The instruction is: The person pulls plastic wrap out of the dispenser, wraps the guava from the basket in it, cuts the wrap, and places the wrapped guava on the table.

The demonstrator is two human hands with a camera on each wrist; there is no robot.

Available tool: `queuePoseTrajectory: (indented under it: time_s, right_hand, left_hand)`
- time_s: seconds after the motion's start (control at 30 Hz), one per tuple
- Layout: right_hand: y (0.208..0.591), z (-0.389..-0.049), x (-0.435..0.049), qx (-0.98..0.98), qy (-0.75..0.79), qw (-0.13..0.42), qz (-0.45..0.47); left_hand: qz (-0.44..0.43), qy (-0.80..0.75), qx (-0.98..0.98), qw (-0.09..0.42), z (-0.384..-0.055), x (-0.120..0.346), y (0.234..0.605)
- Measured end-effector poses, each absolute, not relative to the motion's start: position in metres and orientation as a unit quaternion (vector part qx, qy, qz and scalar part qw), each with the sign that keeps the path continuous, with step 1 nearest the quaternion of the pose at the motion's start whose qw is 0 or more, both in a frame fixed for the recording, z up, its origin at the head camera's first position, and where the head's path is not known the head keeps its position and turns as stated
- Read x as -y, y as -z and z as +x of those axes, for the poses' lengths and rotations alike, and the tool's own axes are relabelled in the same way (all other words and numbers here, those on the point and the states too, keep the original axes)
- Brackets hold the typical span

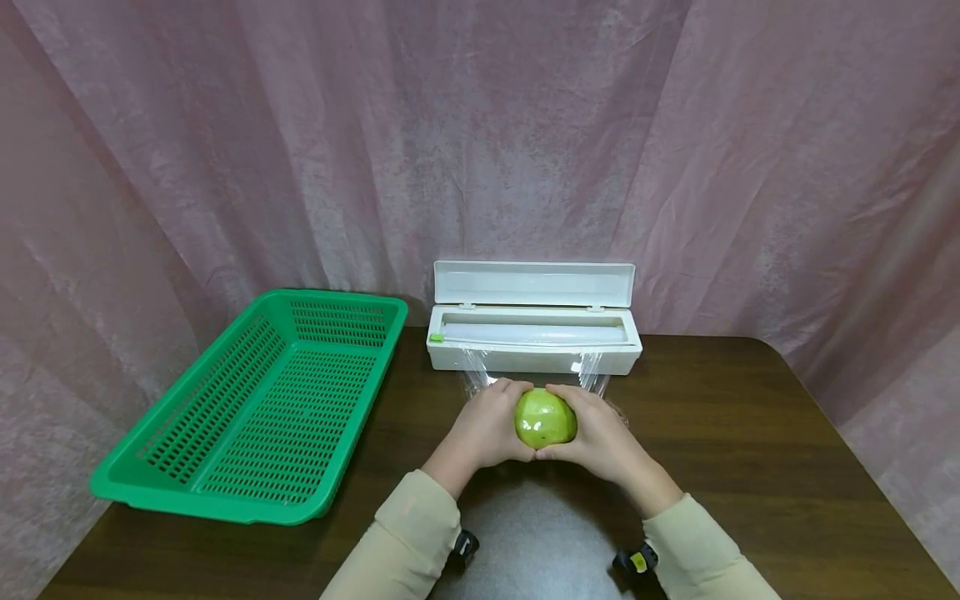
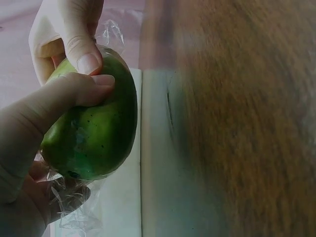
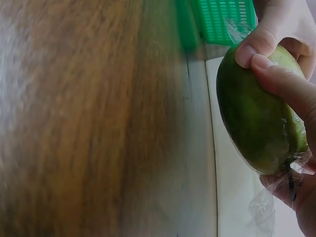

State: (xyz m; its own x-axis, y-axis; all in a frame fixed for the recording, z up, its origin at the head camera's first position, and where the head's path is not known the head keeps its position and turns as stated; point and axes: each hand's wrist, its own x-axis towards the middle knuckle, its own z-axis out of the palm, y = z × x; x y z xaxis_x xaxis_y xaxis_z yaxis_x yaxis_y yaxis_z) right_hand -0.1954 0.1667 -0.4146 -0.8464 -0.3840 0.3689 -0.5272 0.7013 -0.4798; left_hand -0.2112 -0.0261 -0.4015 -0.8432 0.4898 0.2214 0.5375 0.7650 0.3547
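Note:
A smooth green fruit, glossy under clear cling film, is gripped from both sides by my left hand and right hand. Both thumbs press on its near face with their tips close together, as the left wrist view shows on the fruit. The other fingers reach round its far side and are partly hidden. Crumpled cling film bunches at one end of the fruit in the right wrist view. Beyond the hands, stretched film hangs from the white wrap dispenser, whose lid stands up.
Inside the dispenser lies a film roll, with a small green slider at its left end. To the left stands a green slotted basket on the dark wooden table. A pink curtain hangs behind the table.

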Motion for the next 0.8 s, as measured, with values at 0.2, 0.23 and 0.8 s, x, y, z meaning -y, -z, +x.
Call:
queuePoseTrajectory:
  time_s: [0.2, 0.23, 0.8]
  right_hand:
    - [0.414, -0.1921, -0.1667, 0.914, -0.299, 0.117, 0.246]
    - [0.414, -0.1916, -0.1665, 0.915, -0.299, 0.117, 0.245]
    - [0.4169, -0.1855, -0.1652, 0.915, -0.299, 0.123, 0.239]
  left_hand:
    - [-0.273, 0.205, 0.938, 0.056, -0.2075, 0.0267, 0.4013]
    - [-0.273, 0.205, 0.938, 0.057, -0.2069, 0.0268, 0.4012]
    - [-0.273, 0.198, 0.94, 0.062, -0.2023, 0.0288, 0.403]
